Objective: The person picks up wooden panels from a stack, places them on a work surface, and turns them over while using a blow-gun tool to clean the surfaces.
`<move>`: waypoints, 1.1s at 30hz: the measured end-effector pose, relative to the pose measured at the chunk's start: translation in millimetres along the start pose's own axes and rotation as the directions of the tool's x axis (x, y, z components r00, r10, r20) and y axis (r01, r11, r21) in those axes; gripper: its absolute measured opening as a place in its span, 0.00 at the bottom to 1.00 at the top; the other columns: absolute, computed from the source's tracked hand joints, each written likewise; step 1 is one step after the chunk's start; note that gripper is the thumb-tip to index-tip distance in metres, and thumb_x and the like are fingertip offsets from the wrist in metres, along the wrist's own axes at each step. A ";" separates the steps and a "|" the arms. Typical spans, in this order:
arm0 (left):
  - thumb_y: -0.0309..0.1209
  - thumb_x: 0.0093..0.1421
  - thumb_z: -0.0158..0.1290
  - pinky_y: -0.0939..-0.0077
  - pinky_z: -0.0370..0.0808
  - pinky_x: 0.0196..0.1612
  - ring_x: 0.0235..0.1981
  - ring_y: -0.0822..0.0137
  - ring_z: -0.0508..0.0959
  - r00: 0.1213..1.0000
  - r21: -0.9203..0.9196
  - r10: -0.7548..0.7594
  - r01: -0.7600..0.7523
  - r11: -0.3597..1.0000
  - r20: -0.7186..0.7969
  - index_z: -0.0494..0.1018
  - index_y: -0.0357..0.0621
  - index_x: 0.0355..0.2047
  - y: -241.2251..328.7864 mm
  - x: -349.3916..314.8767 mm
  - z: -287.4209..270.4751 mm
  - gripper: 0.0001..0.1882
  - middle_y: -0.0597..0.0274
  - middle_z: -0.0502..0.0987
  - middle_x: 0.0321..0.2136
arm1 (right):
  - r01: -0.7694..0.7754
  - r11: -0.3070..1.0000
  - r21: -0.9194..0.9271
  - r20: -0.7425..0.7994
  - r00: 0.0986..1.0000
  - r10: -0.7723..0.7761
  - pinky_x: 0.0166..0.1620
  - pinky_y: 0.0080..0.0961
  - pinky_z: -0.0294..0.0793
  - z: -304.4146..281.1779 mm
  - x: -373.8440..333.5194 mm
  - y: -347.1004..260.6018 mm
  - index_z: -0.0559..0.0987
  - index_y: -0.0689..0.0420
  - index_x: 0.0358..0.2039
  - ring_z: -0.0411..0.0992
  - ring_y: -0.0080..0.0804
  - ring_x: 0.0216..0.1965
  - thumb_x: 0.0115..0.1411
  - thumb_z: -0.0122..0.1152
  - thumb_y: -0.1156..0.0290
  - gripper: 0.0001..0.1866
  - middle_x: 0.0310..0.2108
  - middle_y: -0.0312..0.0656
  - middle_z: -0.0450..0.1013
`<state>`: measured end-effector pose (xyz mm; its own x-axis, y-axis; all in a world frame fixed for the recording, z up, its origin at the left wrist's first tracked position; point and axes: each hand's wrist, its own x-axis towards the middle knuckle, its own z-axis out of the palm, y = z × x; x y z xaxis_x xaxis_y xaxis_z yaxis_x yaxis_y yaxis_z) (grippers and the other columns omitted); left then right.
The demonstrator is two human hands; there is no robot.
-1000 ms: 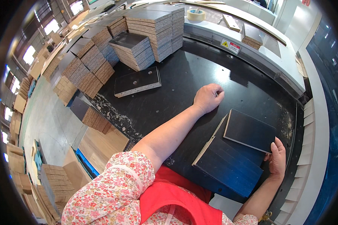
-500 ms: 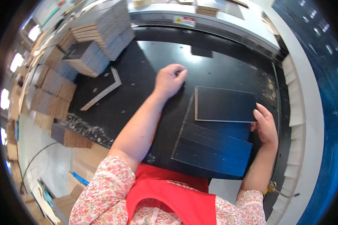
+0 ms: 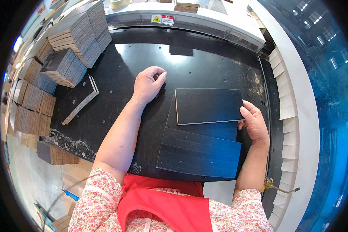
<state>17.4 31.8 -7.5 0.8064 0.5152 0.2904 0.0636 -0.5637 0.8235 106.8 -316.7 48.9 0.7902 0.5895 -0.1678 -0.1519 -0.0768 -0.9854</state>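
Note:
My right hand (image 3: 253, 120) grips the right edge of a black rectangular board (image 3: 208, 106), thumb on top and fingers beneath. Pale thin edges show along the board's left and front sides. Under and nearer than it lie more black boards (image 3: 199, 154), overlapping at slight angles close to the apron; how many cannot be told. My left hand (image 3: 150, 83) is curled closed over the dark table, left of the held board and apart from it. Nothing shows between its thumb and fingers, though the palm is hidden.
Tall stacks of dark-topped boards with rough brown edges (image 3: 79, 34) line the table's left side. A loose strip with pale edges (image 3: 80, 98) lies beside them. A light machine beam (image 3: 205, 20) with a warning label runs across the back. White flaps (image 3: 288, 127) edge the right.
The view has shifted, so everything sits further left. The held board has moved slightly left over the lower boards with my right hand. My left hand keeps its curled shape.

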 end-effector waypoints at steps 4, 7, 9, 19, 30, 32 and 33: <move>0.32 0.61 0.57 0.79 0.74 0.37 0.30 0.77 0.76 1.000 0.002 0.006 -0.006 1.000 0.012 0.78 0.41 0.34 5.3 -2.1 -2.0 0.07 0.67 0.79 0.27 | -0.002 1.000 -0.009 -0.023 1.000 0.002 0.24 0.14 0.68 2.9 -0.1 -0.4 0.75 0.62 0.53 0.69 0.16 0.23 0.64 0.59 0.64 0.20 0.28 0.32 0.75; 0.32 0.61 0.57 0.79 0.74 0.37 0.30 0.77 0.76 1.000 0.023 -0.003 0.003 1.000 0.015 0.79 0.41 0.34 5.8 -2.9 -1.8 0.07 0.67 0.79 0.27 | 0.005 1.000 -0.001 -0.081 0.997 -0.005 0.24 0.15 0.69 5.3 -0.7 0.9 0.73 0.63 0.55 0.70 0.17 0.24 0.63 0.60 0.65 0.22 0.29 0.33 0.75; 0.32 0.61 0.57 0.78 0.74 0.37 0.30 0.76 0.76 1.000 0.032 -0.003 0.002 0.999 0.012 0.79 0.41 0.34 4.1 -2.7 -2.2 0.07 0.67 0.79 0.27 | 0.019 1.000 0.019 -0.094 0.995 -0.017 0.24 0.15 0.69 3.4 0.7 5.0 0.71 0.64 0.56 0.70 0.18 0.24 0.63 0.60 0.66 0.24 0.30 0.33 0.75; 0.34 0.63 0.55 0.76 0.74 0.42 0.35 0.74 0.77 0.992 -0.224 0.057 -0.030 0.974 0.114 0.79 0.40 0.37 -3.4 -1.2 -3.0 0.10 0.64 0.80 0.32 | 0.039 0.948 0.315 -0.156 0.988 0.012 0.20 0.18 0.67 -5.4 12.6 18.7 0.72 0.59 0.54 0.68 0.21 0.18 0.65 0.57 0.68 0.18 0.28 0.36 0.75; 0.43 0.70 0.44 0.73 0.70 0.51 0.44 0.73 0.73 0.873 -0.600 0.188 0.140 0.787 0.449 0.53 0.52 0.68 25.1 -1.9 20.5 0.30 0.63 0.76 0.44 | 0.055 0.908 0.415 -0.309 0.947 0.084 0.20 0.14 0.66 1.2 32.7 35.4 0.74 0.50 0.50 0.67 0.19 0.20 0.65 0.59 0.63 0.14 0.25 0.30 0.71; 0.43 0.70 0.45 0.74 0.71 0.49 0.41 0.74 0.74 0.850 -0.587 0.180 0.174 0.791 0.495 0.54 0.52 0.68 30.2 -3.8 20.6 0.29 0.63 0.76 0.43 | 0.015 0.924 0.383 -0.326 0.938 0.120 0.20 0.10 0.65 3.6 35.5 36.4 0.75 0.50 0.47 0.67 0.15 0.19 0.64 0.60 0.61 0.13 0.24 0.29 0.71; 0.43 0.70 0.45 0.75 0.71 0.48 0.40 0.74 0.74 0.850 -0.590 0.174 0.184 0.786 0.497 0.56 0.52 0.67 30.1 -1.7 21.2 0.28 0.63 0.75 0.43 | 0.009 0.923 0.384 -0.300 0.947 0.116 0.20 0.10 0.66 0.4 38.5 39.0 0.75 0.50 0.47 0.67 0.15 0.18 0.64 0.60 0.61 0.13 0.23 0.29 0.71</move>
<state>30.3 0.3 6.4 0.9889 0.0188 0.1475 -0.1480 0.0322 0.9885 131.1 -296.7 4.1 0.9089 0.3078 -0.2814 -0.3610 0.2430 -0.9003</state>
